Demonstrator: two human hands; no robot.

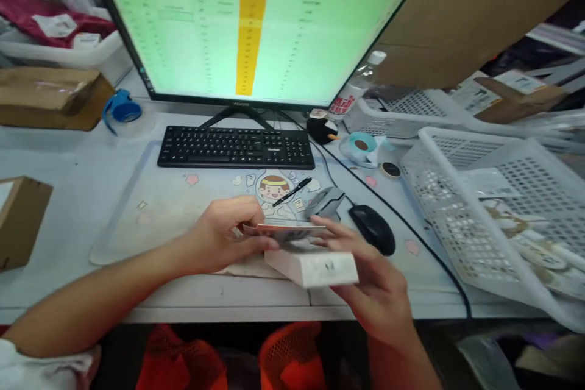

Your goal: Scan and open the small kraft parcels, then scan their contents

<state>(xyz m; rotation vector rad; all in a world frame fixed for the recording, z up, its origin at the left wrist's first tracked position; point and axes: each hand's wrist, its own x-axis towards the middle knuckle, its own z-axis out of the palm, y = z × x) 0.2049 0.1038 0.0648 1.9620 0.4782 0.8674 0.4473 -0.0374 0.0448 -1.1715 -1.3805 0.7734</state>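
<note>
My left hand (223,234) pinches a thin flat card or packet (286,231) by its left end, edge-on to the camera, just above the desk mat (155,207). My right hand (370,283) grips a small white box (315,266) right under that card, fingers wrapped along its far side. Both hands meet near the front edge of the desk. Behind them lie a black pen (292,191), a grey barcode scanner (325,202) and a black mouse (373,228).
A black keyboard (236,147) sits under a large monitor (260,24) showing a green spreadsheet. White perforated baskets (461,219) with packets fill the right side. Cardboard boxes (48,96) stand at left; blue tape (123,108) and a label roll (362,146) lie nearby. Orange baskets (292,356) sit under the desk.
</note>
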